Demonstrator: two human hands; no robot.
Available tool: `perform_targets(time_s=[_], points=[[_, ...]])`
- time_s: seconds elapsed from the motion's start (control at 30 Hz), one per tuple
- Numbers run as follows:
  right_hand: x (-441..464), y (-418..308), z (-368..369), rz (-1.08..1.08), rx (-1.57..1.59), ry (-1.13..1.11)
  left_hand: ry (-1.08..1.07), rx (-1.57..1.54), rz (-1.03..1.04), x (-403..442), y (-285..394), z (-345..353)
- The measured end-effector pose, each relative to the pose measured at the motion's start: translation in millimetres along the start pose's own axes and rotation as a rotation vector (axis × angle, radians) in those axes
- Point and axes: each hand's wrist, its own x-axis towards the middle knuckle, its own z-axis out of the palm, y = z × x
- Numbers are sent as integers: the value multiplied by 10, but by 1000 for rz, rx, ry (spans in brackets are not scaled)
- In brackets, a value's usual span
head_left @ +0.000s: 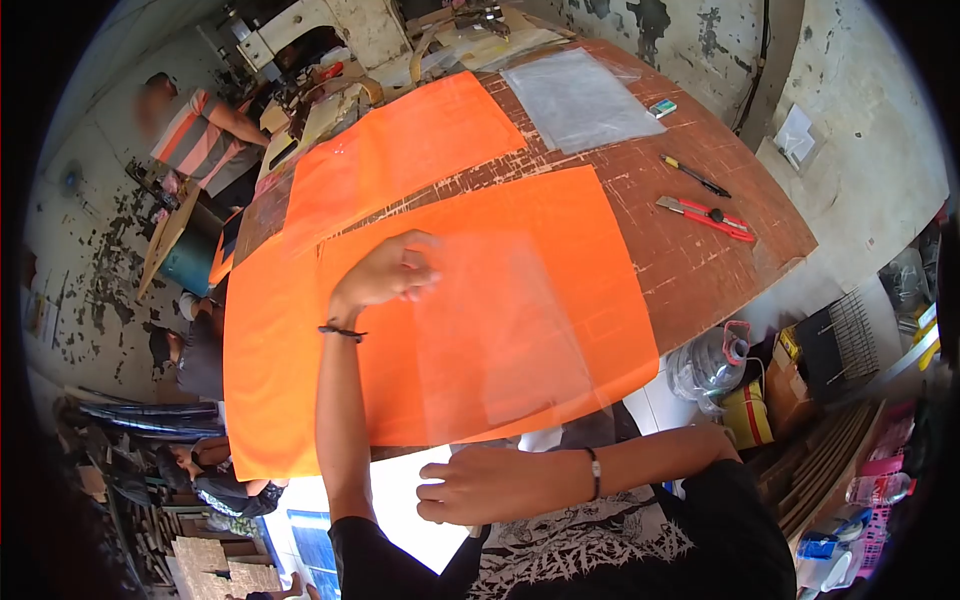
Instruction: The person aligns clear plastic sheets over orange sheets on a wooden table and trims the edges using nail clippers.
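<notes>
A large orange fabric sheet [280,380] lies flat across the near part of the brown table. Over it is a clear plastic sheet [500,340], see-through and slightly blurred. My left hand [385,270] is above the orange fabric, its curled fingers at the plastic's left edge, seemingly pinching it. Close to my body, just below the plastic's near edge, my right hand [460,485] has its fingers curled closed; what they hold, if anything, is hidden. A second orange piece [410,150] lies farther back.
On the table [700,260] lie a stack of clear plastic sheets [580,100], a small green-and-white box [662,108], a pen [695,175] and a red cutter knife [706,217]. A sewing machine [320,30] stands behind. A person in a striped shirt [200,135] is at the left.
</notes>
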Motion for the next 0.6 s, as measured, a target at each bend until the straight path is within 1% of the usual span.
perform_targets(time_s=[0.03, 0.07, 0.1, 0.17, 0.2, 0.23, 0.27, 0.3, 0.33, 0.37, 0.4, 0.43, 0.47, 0.53, 0.57, 0.6], points=[[-57, -34, -66, 1, 7, 1, 87, -66, 36, -67, -191, -109], [-160, -75, -180, 129, 43, 89, 175, -132, 74, -137, -349, -203], [-280, -118, -303, 256, 79, 173, 177, -135, 70, -226, -469, -277], [-578, -202, -556, 578, 100, 251, 278, 275, -128, -393, -650, -370], [-704, -234, -608, 704, 51, 366, 283, 271, -140, -430, -674, -278], [-822, -249, -635, 829, 4, 479, 486, 534, -43, -432, -652, -118], [-941, -277, -621, 822, 19, 472, 679, 802, 55, -414, -613, 37], [-1058, -334, -579, 1030, 77, 516, 473, 814, 10, -393, -500, 144], [-1159, -389, -538, 1239, 132, 555, 341, 786, 57, -393, -441, 282], [-1257, -434, -477, 1237, 141, 547, 211, 757, 108, -381, -396, 411], [-1357, -471, -395, 1298, 189, 580, 208, 753, 102, -342, -362, 521], [-1423, -495, -336, 1365, 239, 614, 221, 727, 155, -300, -333, 635], [-1457, -507, -306, 1373, 246, 612, 232, 702, 211, -255, -303, 732], [-1515, -537, -242, 1455, 346, 663, 218, 724, 231, -109, -175, 815], [-1546, -513, -176, 1469, 350, 665, 227, 744, 278, 6, -101, 859], [-1569, -455, -83, 1391, 396, 773, 236, 763, 328, 122, -28, 909]])
